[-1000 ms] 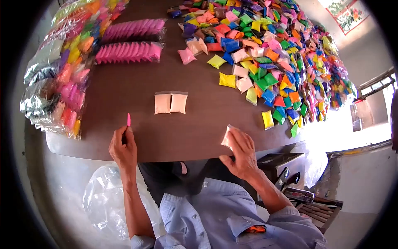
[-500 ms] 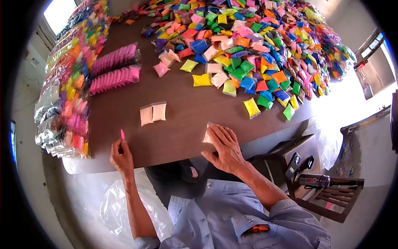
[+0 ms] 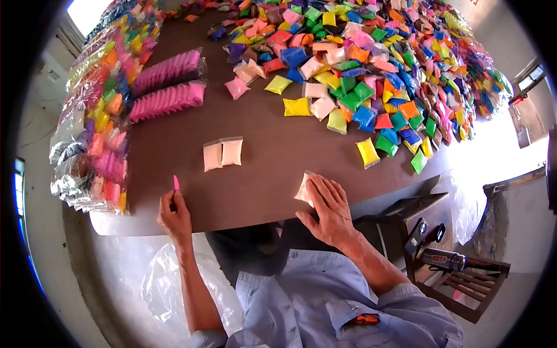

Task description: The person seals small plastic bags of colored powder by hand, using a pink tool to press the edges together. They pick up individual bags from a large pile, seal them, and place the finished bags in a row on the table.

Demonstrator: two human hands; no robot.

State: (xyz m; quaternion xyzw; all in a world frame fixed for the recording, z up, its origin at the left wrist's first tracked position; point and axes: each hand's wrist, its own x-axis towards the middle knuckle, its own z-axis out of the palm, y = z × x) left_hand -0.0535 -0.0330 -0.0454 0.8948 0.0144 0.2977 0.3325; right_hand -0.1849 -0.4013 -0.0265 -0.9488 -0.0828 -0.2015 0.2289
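Observation:
Near the table's front left edge, my left hand is closed in a pinch on a slim pink pointed piece, its tip sticking up; I cannot make out its exact kind. My right hand lies flat with its fingers stretched out over a peach-coloured packet, whose left part shows past the fingers. Between the hands and farther in, two peach packets in clear film lie side by side, their edges touching or overlapping.
A large heap of coloured packets covers the far right of the brown table. Two rows of pink packets in clear bags lie left, beside stacked bags along the edge. A chair holding a flask stands right.
The view has shifted slightly, so the table's contents appear farther right. Both hands keep nearly the same pose, the right still on the peach packet and the left still gripping the pink piece.

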